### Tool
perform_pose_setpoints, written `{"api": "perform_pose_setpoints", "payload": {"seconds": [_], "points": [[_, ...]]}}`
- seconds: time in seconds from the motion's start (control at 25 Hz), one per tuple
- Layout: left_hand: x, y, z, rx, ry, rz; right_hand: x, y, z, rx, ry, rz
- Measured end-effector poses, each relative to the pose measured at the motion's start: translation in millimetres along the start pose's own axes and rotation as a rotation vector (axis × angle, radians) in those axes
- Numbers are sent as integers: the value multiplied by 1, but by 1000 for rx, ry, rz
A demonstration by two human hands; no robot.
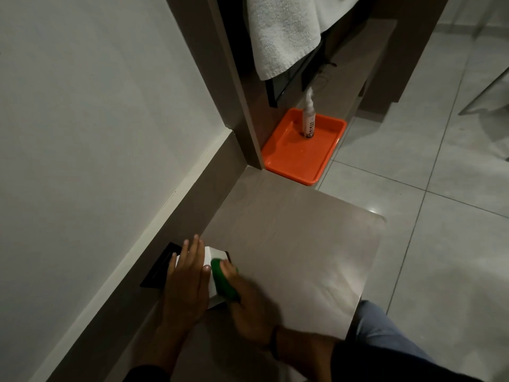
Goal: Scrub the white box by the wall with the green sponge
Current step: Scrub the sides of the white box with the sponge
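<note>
Head view: left hand lies flat on white box; right hand grips rounded green sponge.

You have a plain white wall on your left, with a grey-brown surface running along its foot. Pale floor tiles lie to your right. Ahead, an orange tray holds an upright bottle, and a white towel hangs above it. The light is dim.

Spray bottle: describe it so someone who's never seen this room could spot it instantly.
Below the hanging white towel sits an orange tray. The spray bottle stands in it, slim and white, the only thing in that tray.
</note>
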State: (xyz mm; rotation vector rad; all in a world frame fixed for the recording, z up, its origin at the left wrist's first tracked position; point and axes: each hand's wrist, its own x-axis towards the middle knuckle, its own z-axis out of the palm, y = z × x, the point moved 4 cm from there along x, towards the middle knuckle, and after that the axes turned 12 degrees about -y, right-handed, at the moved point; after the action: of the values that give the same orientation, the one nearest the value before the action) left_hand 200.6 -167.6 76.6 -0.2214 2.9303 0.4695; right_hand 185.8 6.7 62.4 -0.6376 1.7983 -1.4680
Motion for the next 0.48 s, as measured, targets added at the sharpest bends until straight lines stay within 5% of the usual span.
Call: {"api": "perform_pose_setpoints", "payload": {"seconds": [0.16,0.36,0.48], "points": [[-3,-1,2,-13,8,0,-34,5,13,-153,-36,-17],[0,-2,1,18,46,13,55,-8,-9,-8,56,-79],[-1,-2,3,30,27,1,30,3,5,2,42,-62]]}}
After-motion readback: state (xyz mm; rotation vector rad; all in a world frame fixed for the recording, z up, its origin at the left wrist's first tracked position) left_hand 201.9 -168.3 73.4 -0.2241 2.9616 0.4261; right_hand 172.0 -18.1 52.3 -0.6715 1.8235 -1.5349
